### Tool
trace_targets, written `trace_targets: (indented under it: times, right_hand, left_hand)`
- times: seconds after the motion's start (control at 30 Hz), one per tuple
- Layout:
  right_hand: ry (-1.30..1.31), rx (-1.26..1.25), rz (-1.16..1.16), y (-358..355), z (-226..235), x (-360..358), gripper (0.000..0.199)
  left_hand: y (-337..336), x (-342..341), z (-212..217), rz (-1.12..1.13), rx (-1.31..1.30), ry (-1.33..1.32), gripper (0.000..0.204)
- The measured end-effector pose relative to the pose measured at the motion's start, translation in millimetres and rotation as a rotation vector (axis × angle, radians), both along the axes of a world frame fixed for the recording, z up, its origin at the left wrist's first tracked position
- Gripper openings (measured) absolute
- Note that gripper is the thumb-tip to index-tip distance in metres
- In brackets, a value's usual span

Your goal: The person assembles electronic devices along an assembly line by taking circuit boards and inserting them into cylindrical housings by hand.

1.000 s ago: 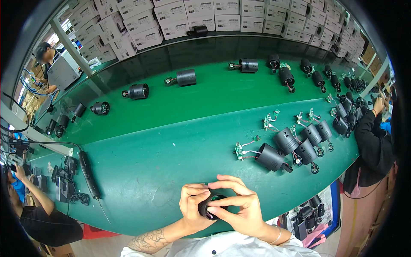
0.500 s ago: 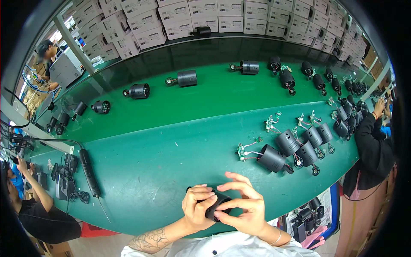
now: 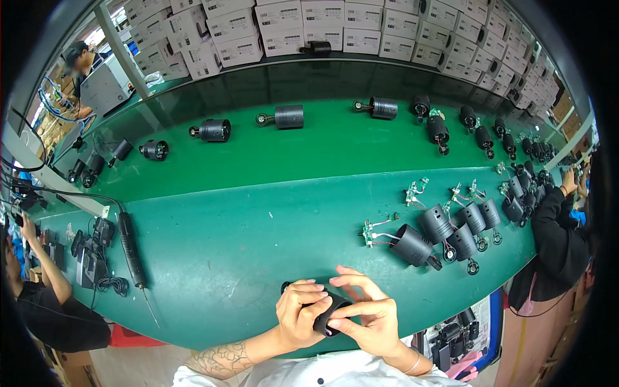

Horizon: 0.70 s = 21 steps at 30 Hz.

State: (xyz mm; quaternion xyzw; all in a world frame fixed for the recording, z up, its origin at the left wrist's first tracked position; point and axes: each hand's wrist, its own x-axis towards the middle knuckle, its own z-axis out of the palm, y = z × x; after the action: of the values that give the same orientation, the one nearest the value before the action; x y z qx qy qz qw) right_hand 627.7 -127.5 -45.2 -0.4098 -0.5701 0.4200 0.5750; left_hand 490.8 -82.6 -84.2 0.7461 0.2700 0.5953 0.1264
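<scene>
Close to the front edge of the bench, my left hand (image 3: 298, 316) is wrapped around a black cylindrical housing (image 3: 338, 300), tilted with its open end toward my right hand. A small dark part of it sticks out past the left hand's far side. My right hand (image 3: 371, 316) has thumb and forefinger pinched at the housing's open mouth; whatever lies between those fingertips is hidden. The right hand's other fingers are raised and bent over the housing. To the right, similar black housings (image 3: 411, 246) lie with green circuit boards (image 3: 369, 233) on wires and small round ends.
An electric screwdriver (image 3: 131, 251) lies at left beside black adapters (image 3: 89, 266) and coiled cable. More housings (image 3: 289, 117) line the raised green shelf, with white boxes (image 3: 277, 32) stacked behind. A blue-edged tray (image 3: 495, 322) holds black parts at lower right. Co-workers (image 3: 548, 226) sit at both sides.
The view has shifted slightly. The housing's open end has tipped a little toward my right hand, whose thumb and forefinger stay at the mouth. My left hand keeps its hold.
</scene>
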Motion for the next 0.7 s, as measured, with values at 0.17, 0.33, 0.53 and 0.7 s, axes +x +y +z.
trace_targets:
  times: [0.17,0.33,0.53,0.7]
  right_hand:
    - [0.41,-0.22,0.059,1,1,-12,0.036]
    - [0.574,-0.313,0.143,-2,-5,-13,0.053]
    - [0.491,-0.341,0.053,-6,-2,-16,0.058]
    - [0.462,-0.406,0.079,-2,6,-10,0.059]
  left_hand:
    - [0,-1,-3,-0.017,0.0,-0.039,0.021]
    - [0,-2,-3,-0.046,-0.01,-0.044,0.023]
    - [0,0,1,-0.111,-0.099,-0.075,0.031]
    - [-5,6,2,-0.102,-0.261,-0.148,0.039]
